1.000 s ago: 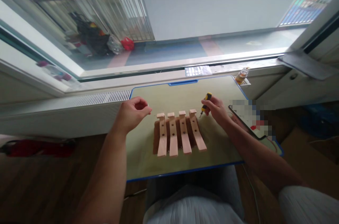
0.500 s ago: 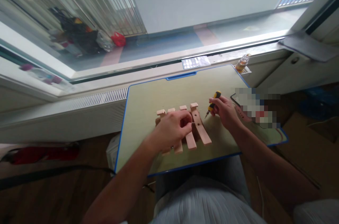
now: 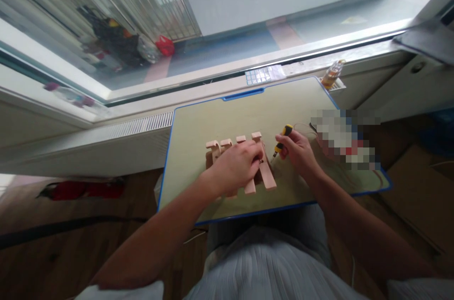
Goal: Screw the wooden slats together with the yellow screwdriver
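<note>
Wooden hook rack (image 3: 264, 175) at desk (image 3: 198, 134) centre is covered by the curled left hand (image 3: 236, 167); a yellow-black screwdriver (image 3: 282, 137) is gripped in the right hand (image 3: 298, 151).

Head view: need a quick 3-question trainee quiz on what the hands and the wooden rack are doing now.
1. True or false: the right hand holds a yellow-and-black screwdriver.
2. The left hand rests on: A) the wooden hook rack, B) the bottle, C) the window sill.
3. Fill in: the rack lies on a lap table with a ____ rim.

Key: 1 true; 2 A; 3 blue.
</note>
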Motion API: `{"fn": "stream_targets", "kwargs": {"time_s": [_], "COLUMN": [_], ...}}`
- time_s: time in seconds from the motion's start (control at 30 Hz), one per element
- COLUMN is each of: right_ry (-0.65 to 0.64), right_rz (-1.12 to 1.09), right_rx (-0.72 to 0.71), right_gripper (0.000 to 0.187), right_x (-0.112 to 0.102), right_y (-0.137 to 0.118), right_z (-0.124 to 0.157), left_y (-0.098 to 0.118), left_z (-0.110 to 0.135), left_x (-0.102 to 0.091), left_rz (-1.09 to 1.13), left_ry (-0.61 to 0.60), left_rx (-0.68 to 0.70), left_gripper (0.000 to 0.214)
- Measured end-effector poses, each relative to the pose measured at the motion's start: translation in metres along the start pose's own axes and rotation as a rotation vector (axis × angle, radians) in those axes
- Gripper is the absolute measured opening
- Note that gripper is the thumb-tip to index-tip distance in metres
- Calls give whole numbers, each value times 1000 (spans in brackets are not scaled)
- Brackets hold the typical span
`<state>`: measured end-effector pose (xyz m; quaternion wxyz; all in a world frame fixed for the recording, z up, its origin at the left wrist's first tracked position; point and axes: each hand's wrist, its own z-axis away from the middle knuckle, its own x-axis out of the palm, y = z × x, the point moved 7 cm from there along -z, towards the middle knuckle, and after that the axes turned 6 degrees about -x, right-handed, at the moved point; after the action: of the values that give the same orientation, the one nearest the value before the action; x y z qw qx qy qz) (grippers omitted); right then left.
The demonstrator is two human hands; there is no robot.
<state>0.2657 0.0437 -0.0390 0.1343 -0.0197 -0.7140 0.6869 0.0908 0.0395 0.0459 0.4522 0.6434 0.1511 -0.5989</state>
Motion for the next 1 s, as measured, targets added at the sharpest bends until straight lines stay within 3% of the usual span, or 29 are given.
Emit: {"fn": "stream_targets", "kwargs": {"time_s": [0.2, 0.5, 0.67, 1.0], "right_ry": [-42, -93, -96, -76], "right_rz": [44, 43, 57, 23], "right_rx": [-38, -5, -17, -38], "right_gripper": [31, 28, 27, 29], "right_x": [5, 12, 12, 6], "right_y": [-2, -1, -5, -2], "right_z": [7, 11, 11, 8], "left_y": [5, -6, -6, -3], "left_z": [-4, -4, -2, 1], "left_x": [5, 13, 13, 17], "left_rz": [13, 255, 184, 182], "left_ry": [-18, -26, 7, -52], "left_rx": [-70, -236, -206, -106], "left_gripper": [18, 22, 21, 32]}}
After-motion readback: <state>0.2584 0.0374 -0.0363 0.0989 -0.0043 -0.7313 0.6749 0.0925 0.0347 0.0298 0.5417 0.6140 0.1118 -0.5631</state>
